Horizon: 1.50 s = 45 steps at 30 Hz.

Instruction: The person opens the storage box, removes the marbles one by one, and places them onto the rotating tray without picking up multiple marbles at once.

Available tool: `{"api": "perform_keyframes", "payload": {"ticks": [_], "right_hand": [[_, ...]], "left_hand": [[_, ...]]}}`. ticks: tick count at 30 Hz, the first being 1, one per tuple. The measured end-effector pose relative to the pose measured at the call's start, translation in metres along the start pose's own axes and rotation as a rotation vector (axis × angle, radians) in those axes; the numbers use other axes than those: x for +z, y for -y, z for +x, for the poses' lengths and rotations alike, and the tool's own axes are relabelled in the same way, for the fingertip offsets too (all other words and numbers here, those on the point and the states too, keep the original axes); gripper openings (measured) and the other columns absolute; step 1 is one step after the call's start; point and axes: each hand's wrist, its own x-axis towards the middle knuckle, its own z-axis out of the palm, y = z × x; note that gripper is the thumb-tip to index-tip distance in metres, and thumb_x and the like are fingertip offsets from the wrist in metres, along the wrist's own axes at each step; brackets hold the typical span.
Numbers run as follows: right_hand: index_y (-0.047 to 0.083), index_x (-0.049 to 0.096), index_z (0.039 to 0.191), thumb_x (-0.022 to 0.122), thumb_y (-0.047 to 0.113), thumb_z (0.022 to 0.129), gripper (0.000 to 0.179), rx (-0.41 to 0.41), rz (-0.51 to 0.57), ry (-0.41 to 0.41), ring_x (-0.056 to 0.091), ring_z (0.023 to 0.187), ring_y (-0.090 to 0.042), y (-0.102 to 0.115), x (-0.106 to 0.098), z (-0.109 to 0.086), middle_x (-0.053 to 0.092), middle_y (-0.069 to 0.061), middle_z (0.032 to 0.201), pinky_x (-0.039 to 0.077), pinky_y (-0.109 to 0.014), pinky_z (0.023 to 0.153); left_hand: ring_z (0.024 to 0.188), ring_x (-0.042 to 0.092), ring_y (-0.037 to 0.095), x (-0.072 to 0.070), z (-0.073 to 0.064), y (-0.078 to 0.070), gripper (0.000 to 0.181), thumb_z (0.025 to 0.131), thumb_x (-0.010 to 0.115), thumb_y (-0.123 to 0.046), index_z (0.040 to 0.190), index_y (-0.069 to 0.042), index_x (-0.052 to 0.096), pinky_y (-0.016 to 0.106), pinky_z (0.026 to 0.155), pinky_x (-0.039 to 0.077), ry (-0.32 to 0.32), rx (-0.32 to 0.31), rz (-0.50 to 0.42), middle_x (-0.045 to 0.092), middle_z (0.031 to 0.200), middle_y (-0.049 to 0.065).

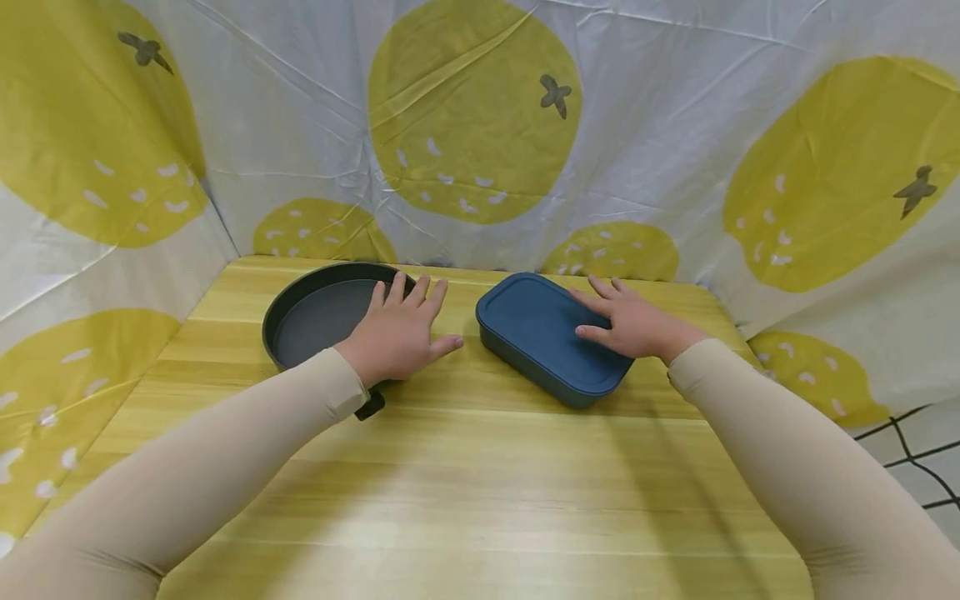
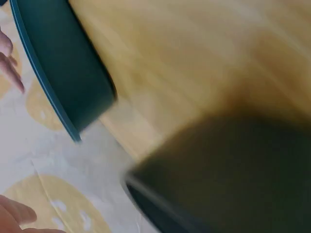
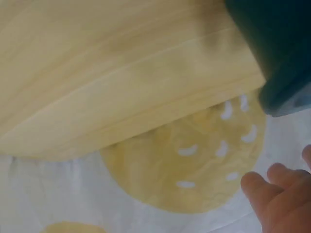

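A dark round frying pan (image 1: 318, 321) lies at the back left of the table, its short black handle (image 1: 371, 407) pointing toward me. Over the pan's right side is my left hand (image 1: 397, 333), fingers spread and nothing gripped; it hides part of the rim. To the right sits a blue rectangular food container (image 1: 536, 329) with its lid on. My right hand (image 1: 633, 323) reaches over the container's right end with fingers extended, overlapping the lid. In the left wrist view, the container (image 2: 63, 63) and the blurred pan (image 2: 233, 174) stand apart on the wood.
The wooden table (image 1: 480, 500) stretches toward me, with arm shadows on it. White cloth (image 1: 645, 125) with yellow fruit prints hangs behind and at both sides. A black wire grid (image 1: 911, 450) shows at the lower right.
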Motion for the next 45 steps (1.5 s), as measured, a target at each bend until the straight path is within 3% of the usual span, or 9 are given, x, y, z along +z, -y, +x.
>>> {"api": "perform_keyframes", "payload": {"ticks": [11,17,23,34,41,43,45], "right_hand": [[0.023,0.015,0.171,0.050,0.070,0.102,0.091,0.040,0.060,0.111,0.011,0.159,-0.055,-0.011,0.018,-0.011,-0.001,-0.024,0.177,0.027,-0.070,0.122],[0.018,0.013,0.171,0.048,0.062,0.107,0.086,0.012,0.078,0.057,0.006,0.159,-0.058,-0.011,0.029,-0.013,-0.005,-0.027,0.176,0.020,-0.072,0.124],[0.018,0.012,0.171,0.046,0.062,0.107,0.085,0.043,0.076,0.011,0.005,0.158,-0.059,-0.007,0.039,-0.014,-0.008,-0.025,0.176,0.017,-0.074,0.124],[0.015,0.009,0.171,0.040,0.068,0.106,0.089,0.141,0.104,-0.020,0.006,0.155,-0.065,0.018,0.047,-0.010,-0.012,-0.029,0.174,0.018,-0.076,0.122],[0.006,0.008,0.170,0.037,0.067,0.108,0.091,0.255,0.141,-0.032,0.005,0.155,-0.065,0.051,0.051,-0.008,-0.013,-0.035,0.171,0.013,-0.074,0.124],[0.007,0.009,0.170,0.040,0.068,0.106,0.094,0.246,0.152,-0.027,0.003,0.155,-0.065,0.056,0.049,-0.010,-0.011,-0.034,0.172,0.010,-0.076,0.123],[0.010,0.012,0.170,0.045,0.068,0.105,0.094,0.186,0.144,-0.012,0.001,0.156,-0.065,0.056,0.047,-0.012,-0.007,-0.031,0.174,0.007,-0.078,0.122]], "left_hand": [[0.163,0.000,0.049,0.023,-0.007,-0.033,0.096,0.103,0.043,-0.073,0.171,-0.014,0.011,0.065,0.131,0.007,0.050,0.062,-0.037,0.011,0.178,0.015],[0.163,0.000,0.049,0.033,-0.008,-0.036,0.094,0.103,0.046,-0.070,0.171,-0.015,0.013,0.065,0.131,0.007,0.059,0.063,-0.069,0.012,0.178,0.016],[0.162,-0.001,0.050,0.041,-0.007,-0.037,0.093,0.104,0.048,-0.069,0.171,-0.014,0.014,0.065,0.131,0.006,0.062,0.065,-0.098,0.012,0.177,0.016],[0.163,0.000,0.048,0.050,-0.005,-0.040,0.094,0.103,0.051,-0.067,0.170,-0.011,0.016,0.064,0.131,0.005,0.074,0.061,-0.141,0.014,0.177,0.017],[0.163,0.004,0.049,0.056,-0.001,-0.042,0.096,0.103,0.050,-0.069,0.171,-0.012,0.015,0.063,0.132,0.005,0.091,0.028,-0.176,0.016,0.177,0.015],[0.163,0.005,0.048,0.058,0.001,-0.043,0.097,0.102,0.051,-0.069,0.171,-0.011,0.015,0.061,0.132,0.004,0.095,0.019,-0.195,0.016,0.177,0.015],[0.163,0.006,0.048,0.061,0.003,-0.045,0.098,0.102,0.052,-0.069,0.170,-0.009,0.015,0.060,0.132,0.005,0.096,0.016,-0.217,0.017,0.177,0.016]]}}
